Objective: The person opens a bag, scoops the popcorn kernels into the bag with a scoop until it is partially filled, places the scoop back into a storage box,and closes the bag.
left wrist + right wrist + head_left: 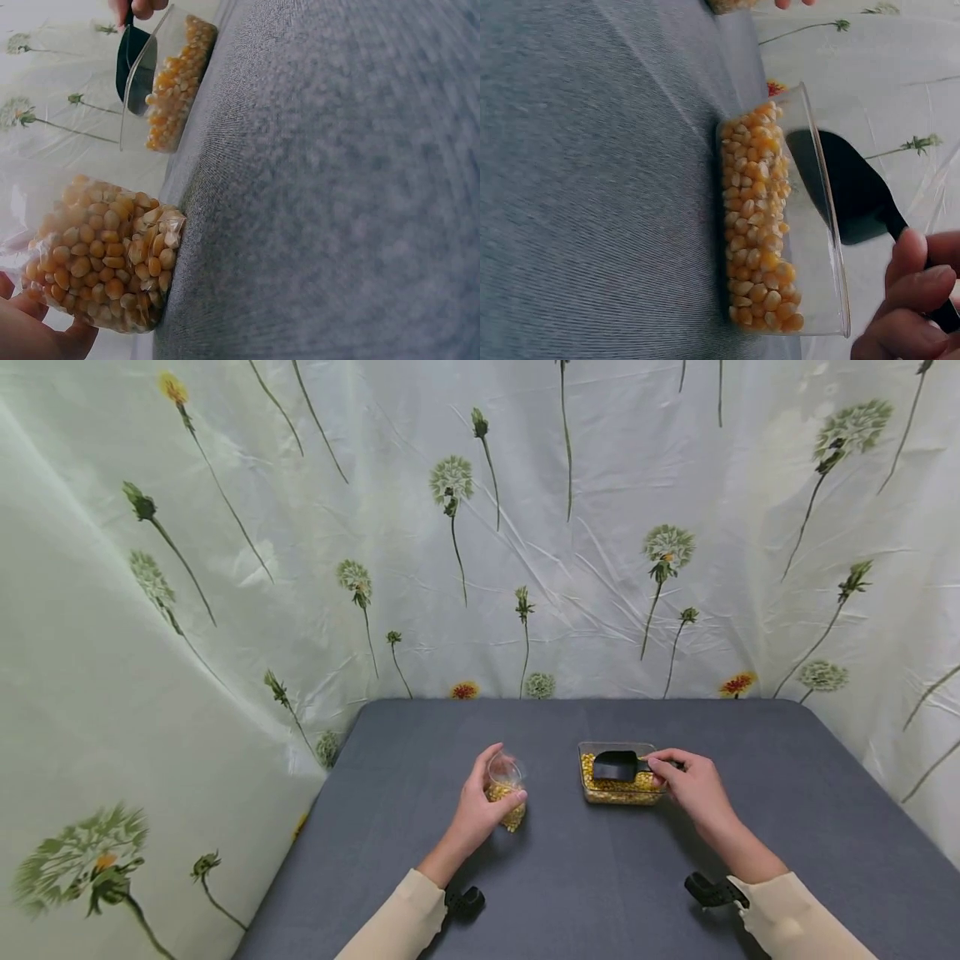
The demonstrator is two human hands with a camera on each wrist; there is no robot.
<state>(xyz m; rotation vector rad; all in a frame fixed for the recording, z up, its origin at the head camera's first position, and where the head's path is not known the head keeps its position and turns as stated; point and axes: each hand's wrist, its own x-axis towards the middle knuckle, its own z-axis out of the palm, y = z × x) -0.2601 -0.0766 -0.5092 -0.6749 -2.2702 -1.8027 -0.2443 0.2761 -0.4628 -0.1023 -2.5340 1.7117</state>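
My left hand (pixel 477 807) holds a clear plastic bag (pixel 105 255) partly filled with yellow corn kernels, thumb on one side and fingers on the other. The bag stands on the table with its round mouth open upward. To the right, my right hand (pixel 696 787) grips the handle of a black scoop (pixel 615 766). The scoop hangs over a clear rectangular container (pixel 815 277), its front end dipping below the rim. Corn kernels (pixel 754 210) fill the lower part of that container. In the head view the scoop's inside looks black, with no kernels showing in it.
The grey cloth-covered table (pixel 577 885) lies under everything. Behind and to the left hangs a pale curtain (pixel 322 510) printed with dandelions. A black strap device (pixel 467 904) sits at the left wrist, another black wrist device (pixel 712 891) at the right.
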